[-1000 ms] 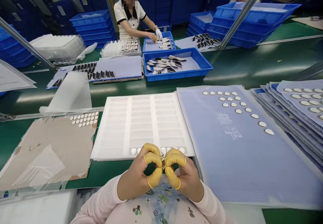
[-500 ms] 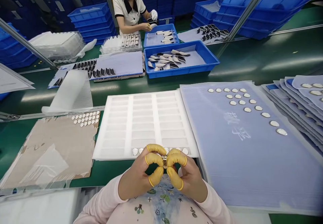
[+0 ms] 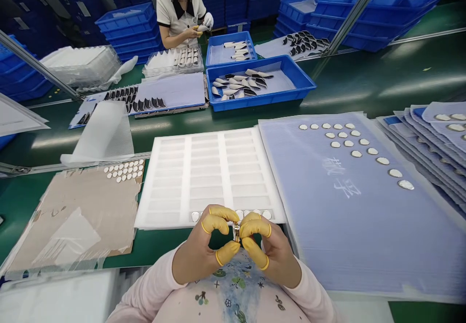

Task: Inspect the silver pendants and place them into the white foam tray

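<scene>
Two hands, the left hand (image 3: 204,245) and the right hand (image 3: 271,250), are held up close together over the green work bench (image 3: 156,248). Both are almost shut, with curled fingers in yellow finger covers (image 3: 218,221). Together they pinch a small shiny metal part (image 3: 236,232), gold and silver, up in the air between the fingertips. Pink sleeves (image 3: 156,274) reach down to the wrists.

Just past the hands lies a white foam tray (image 3: 207,177) with rows of shallow dents, and a line of round silver pieces (image 3: 195,217) sits along its near edge. To the right is a pale blue plastic sheet (image 3: 357,226) with oval silver pieces (image 3: 364,151) in rows, and beside it a pile of more sheets (image 3: 429,138). To the left is a torn brown paper sheet (image 3: 73,221) with small white discs (image 3: 122,170).

Farther off, a blue tray (image 3: 255,83) holds black and white pieces. A co-worker (image 3: 178,15) in a white shirt holds a piece near stacked blue crates (image 3: 127,20).
</scene>
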The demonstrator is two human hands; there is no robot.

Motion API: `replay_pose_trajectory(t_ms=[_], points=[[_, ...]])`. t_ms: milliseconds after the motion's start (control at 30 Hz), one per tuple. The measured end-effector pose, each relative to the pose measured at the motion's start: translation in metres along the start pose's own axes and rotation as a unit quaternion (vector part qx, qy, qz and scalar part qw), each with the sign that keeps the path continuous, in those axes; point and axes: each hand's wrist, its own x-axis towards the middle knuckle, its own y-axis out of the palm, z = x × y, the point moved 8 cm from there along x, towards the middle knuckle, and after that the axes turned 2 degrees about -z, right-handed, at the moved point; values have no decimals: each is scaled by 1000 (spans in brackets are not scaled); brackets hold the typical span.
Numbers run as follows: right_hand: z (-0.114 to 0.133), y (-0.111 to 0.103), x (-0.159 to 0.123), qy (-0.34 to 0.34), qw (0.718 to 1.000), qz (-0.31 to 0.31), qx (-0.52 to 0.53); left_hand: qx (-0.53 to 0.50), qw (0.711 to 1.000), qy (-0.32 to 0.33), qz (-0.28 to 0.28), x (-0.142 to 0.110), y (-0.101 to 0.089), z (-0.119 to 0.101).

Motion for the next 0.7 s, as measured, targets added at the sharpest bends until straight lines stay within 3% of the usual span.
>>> replay_pose_trajectory(t_ms=[167, 500, 700], points=[[-12, -1, -2, 43, 999, -15, -6, 22, 999, 38, -16, -1, -3, -5], [-14, -2, -2, 59, 998, -27, 20, 69, 994, 75, -27, 3, -1, -12], [-22, 3, 1, 100, 994, 12, 32, 133, 984, 109, -34, 5, 0, -21]])
